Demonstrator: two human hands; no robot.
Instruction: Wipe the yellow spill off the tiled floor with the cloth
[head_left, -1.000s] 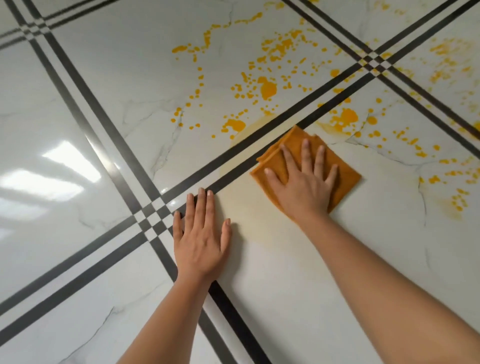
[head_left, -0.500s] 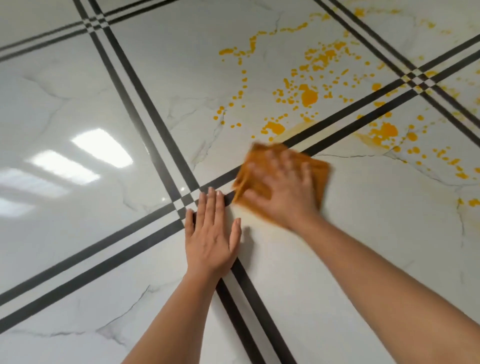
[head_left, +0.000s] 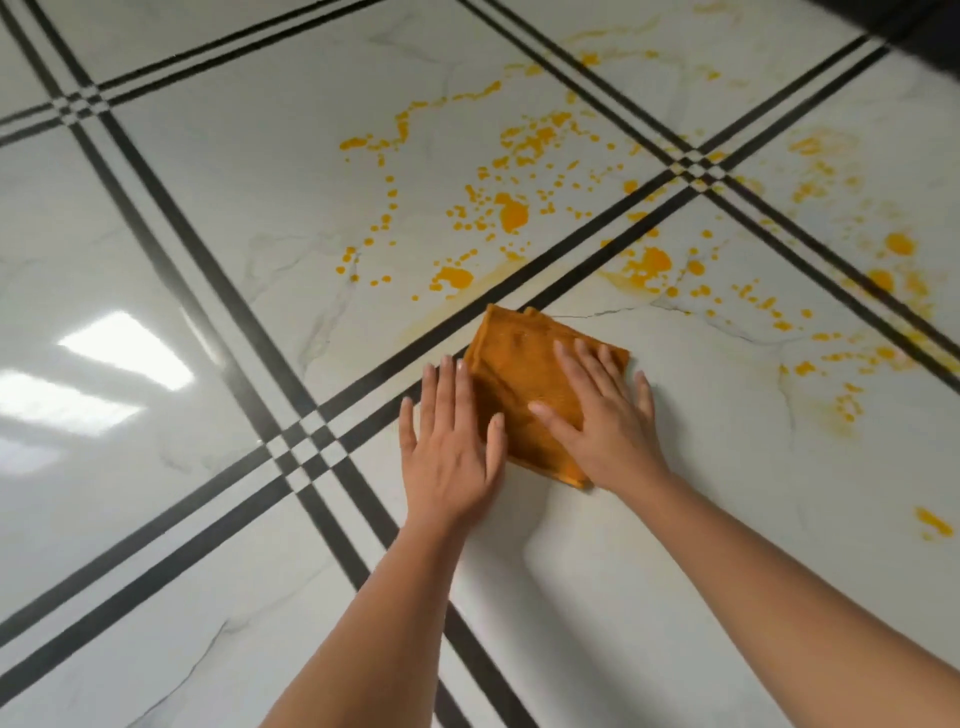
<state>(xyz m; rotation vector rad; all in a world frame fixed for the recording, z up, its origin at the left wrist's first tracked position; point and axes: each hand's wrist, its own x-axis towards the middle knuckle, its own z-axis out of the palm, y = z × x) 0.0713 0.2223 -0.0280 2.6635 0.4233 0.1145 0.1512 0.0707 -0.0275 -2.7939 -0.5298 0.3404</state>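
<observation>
- A folded orange-brown cloth lies flat on the glossy white marble-look tiled floor. It sits just on the near side of a pair of black border stripes, and its far corner reaches the stripes.
- The yellow spill is a scatter of blots and small drops on the tiles beyond the cloth. It crosses the black stripes and trails off to the right, where it thins into pale smears.
- One lone yellow blot sits well apart, near the right edge.
- A faint yellowish haze shows on the tile just past the cloth's far corner.
- The right hand presses down on the cloth, palm flat and fingers straight and spread. It grips nothing. The little finger lies off the cloth's right edge on bare tile.
- The left hand is also spread flat, fingers straight and close together, palm on the floor. Its thumb side is against the cloth's left edge, and the thumb seems to lie over the fabric.
- Both bare forearms reach in from the bottom, the right one at more of a slant.
- Bright ceiling-light reflections gleam on the tiles to the left.
</observation>
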